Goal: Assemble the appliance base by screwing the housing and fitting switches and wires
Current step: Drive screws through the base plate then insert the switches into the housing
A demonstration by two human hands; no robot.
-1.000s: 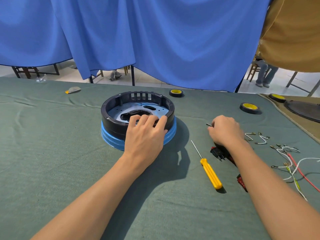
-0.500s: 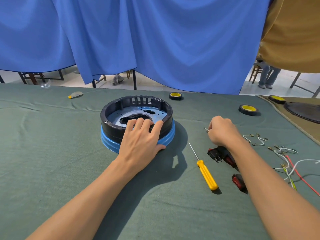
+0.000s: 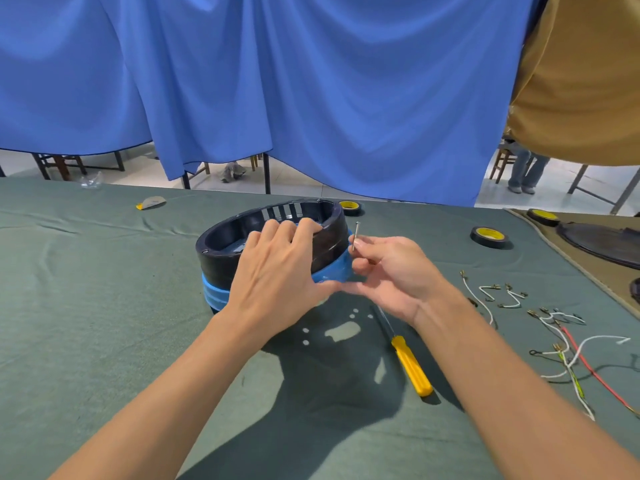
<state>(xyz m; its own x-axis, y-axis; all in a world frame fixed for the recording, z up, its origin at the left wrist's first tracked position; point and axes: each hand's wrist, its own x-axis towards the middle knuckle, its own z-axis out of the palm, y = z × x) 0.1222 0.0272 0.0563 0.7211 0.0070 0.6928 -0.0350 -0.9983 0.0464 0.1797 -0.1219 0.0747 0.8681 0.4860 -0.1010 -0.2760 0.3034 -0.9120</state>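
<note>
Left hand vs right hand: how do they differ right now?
The left hand grips the tilted housing, fingers curled over its black rim; the right hand pinches a thin screw.
The left hand takes a broad grip on a large part; the right hand uses a fingertip pinch and holds the screw upright, head up.
Shared: both are bare and close together beside the housing.
</note>
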